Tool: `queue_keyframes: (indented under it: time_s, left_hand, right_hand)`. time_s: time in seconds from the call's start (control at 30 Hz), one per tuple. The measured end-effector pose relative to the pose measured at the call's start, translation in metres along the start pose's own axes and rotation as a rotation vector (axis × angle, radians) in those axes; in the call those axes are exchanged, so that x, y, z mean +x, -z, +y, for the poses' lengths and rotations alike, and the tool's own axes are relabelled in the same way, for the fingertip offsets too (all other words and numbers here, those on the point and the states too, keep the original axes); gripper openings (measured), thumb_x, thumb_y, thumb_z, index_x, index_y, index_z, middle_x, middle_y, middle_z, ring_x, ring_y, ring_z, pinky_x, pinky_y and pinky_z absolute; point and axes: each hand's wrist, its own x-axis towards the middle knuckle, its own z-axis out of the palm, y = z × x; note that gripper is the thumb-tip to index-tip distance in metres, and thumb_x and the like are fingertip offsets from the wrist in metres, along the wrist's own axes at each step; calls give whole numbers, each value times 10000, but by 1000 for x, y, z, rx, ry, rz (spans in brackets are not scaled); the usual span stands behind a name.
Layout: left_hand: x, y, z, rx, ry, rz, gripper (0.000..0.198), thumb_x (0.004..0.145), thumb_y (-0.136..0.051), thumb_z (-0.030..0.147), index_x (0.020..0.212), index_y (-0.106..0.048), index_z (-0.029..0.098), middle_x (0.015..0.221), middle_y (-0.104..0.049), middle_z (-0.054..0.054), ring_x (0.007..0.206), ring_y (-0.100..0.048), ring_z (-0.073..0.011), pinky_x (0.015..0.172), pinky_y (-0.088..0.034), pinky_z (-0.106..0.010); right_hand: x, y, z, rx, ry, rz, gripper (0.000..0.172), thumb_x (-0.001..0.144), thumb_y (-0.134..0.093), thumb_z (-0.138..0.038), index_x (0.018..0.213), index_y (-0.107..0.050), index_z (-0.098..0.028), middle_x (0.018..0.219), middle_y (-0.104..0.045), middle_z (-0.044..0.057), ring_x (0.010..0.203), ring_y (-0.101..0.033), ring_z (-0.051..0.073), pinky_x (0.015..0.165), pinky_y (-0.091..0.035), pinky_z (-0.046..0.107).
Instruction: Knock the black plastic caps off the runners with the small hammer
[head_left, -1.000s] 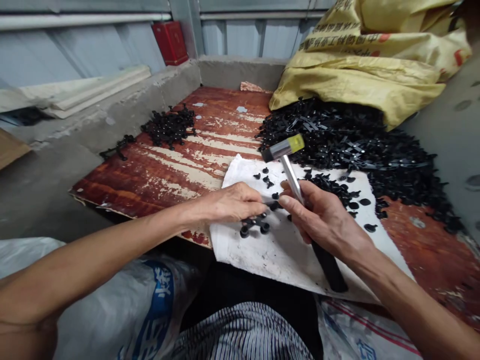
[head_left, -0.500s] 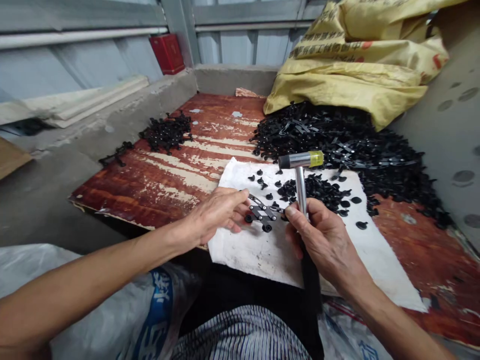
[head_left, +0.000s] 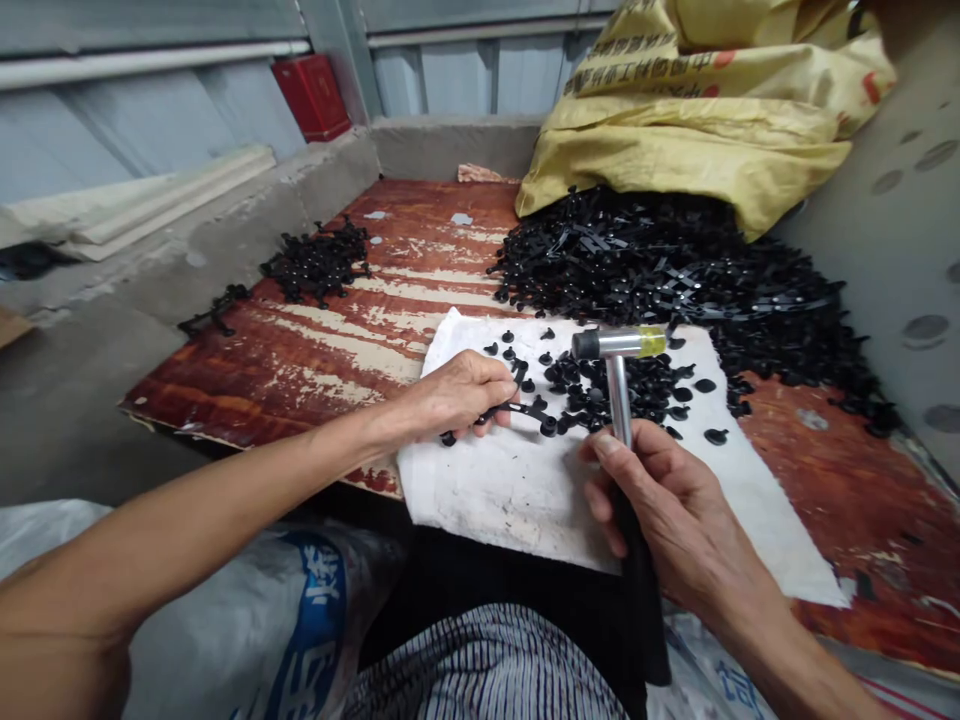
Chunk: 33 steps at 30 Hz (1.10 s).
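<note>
Pinched in the fingers of my left hand (head_left: pixel 466 392) is a black linkage piece (head_left: pixel 525 409) with round rubber feet, held above a white cloth (head_left: pixel 495 490). My right hand (head_left: pixel 664 490) is closed round a small hammer (head_left: pixel 619 395), whose head has one black face and one yellow face and points up. The hammer's black handle runs down below my palm. Loose black rubber feet (head_left: pixel 652 385) are heaped and scattered on the cloth behind the hammer. The two hands are apart.
A large heap of black linkages (head_left: pixel 645 265) lies at the back right under a yellow sack (head_left: pixel 682 150). On the left of the worn red board (head_left: pixel 337 350) is a smaller pile (head_left: pixel 319 262). A red tin (head_left: pixel 311 97) stands on the ledge.
The linkage has left my right fingers and is now in my left hand alone, turned to another angle. My right hand and the hammer have shifted slightly right. The view has shifted a little.
</note>
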Motion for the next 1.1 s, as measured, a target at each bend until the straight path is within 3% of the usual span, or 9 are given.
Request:
queue_keyframes:
  time_s: [0.3,1.1]
  left_hand:
    - [13,2,1,-80,75,-86,215,941,-433,133,760,-549,138,566,-561,33,312,-389,-6,290,-209,-140]
    - [14,1,2,3,104,-79,236,929,-455,152,705,-528,148,525,-533,33,316,-370,-4,318,-187,-128]
  right_hand:
    - [-5,4,11,175,-1,34,353,794,-673,-527,777,-522,-209,516,-492,-71,373,-400,63,292,-353,156]
    - [-4,6,9,159,-12,0,327,830,-641,-513,770,-527,-213,509,-477,-73,378,-391,65,305,-359,162]
